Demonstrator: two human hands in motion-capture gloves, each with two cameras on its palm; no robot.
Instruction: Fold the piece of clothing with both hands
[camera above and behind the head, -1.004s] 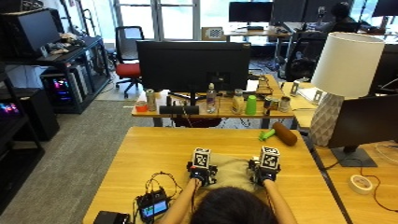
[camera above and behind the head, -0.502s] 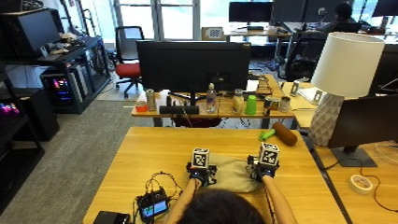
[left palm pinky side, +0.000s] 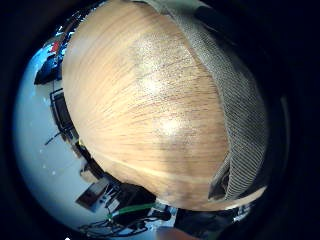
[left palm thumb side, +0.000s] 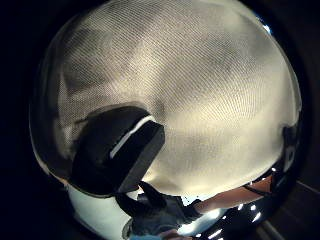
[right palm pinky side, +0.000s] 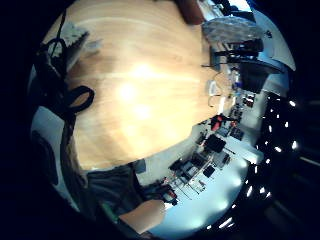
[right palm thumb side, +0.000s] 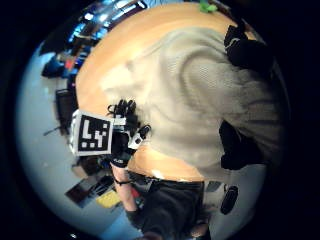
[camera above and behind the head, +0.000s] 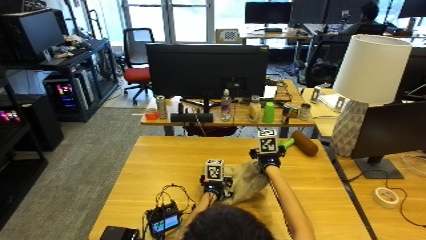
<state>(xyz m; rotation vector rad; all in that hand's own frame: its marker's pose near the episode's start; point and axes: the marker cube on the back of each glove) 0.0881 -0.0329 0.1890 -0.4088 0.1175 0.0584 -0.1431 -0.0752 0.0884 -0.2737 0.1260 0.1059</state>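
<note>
The beige knit garment (camera above and behind the head: 245, 183) lies bunched on the desk (camera above and behind the head: 160, 165) before the person. The right hand (camera above and behind the head: 268, 159) lifts its far edge; the left hand (camera above and behind the head: 216, 186) grips the near side. It looks soft, light and limp; edges and corners suit holding.

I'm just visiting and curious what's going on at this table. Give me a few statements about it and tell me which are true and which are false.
1. The piece of clothing is beige. True.
2. The right hand reaches farther across the wooden table than the left hand. True.
3. The clothing hangs off the table's edge. False: it lies on the tabletop between the hands.
4. A green bottle stands on the far desk behind the table. True.
5. The white lamp stands to the person's left. False: it is to their right.
</note>
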